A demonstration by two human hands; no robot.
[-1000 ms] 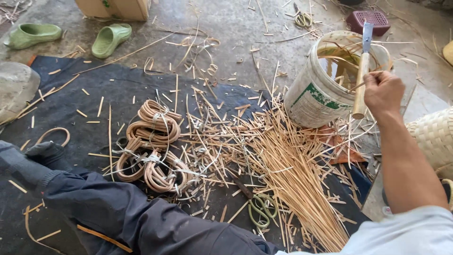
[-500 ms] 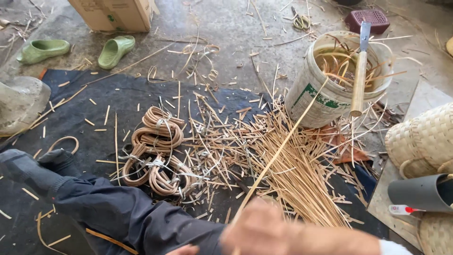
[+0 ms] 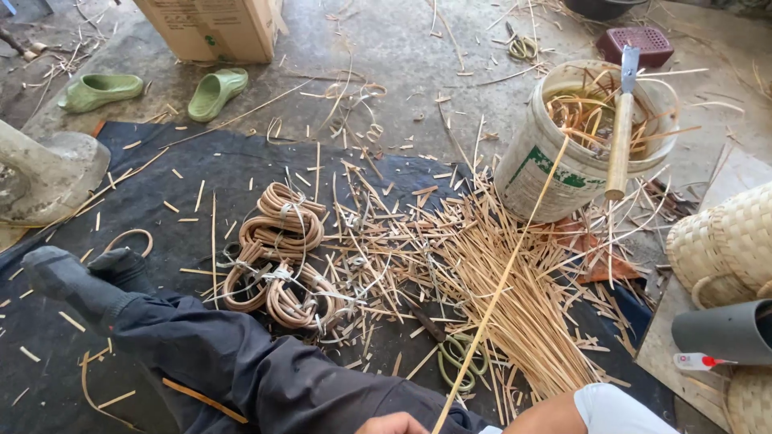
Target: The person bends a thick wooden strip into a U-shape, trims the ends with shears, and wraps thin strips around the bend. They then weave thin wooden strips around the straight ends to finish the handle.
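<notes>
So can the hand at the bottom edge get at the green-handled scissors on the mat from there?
Probably yes. The hand sits low in frame, gripping a long cane strip, and the scissors lie just ahead on the mat among cut splints, uncovered. Only loose splints lie between them; the held strip would get in the way.

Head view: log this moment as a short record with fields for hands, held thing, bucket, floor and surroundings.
hand: one hand at the bottom edge, mostly cut off; which hand it is cannot be told
held thing: long thin cane strip, running from the hand up to the bucket
grip: hidden
bucket: white bucket with cane strips inside and a wooden-handled tool leaning on its rim
floor: dark mat, cane coils, pile of cut strips, scissors
surroundings: green slippers, cardboard box, woven basket
</notes>
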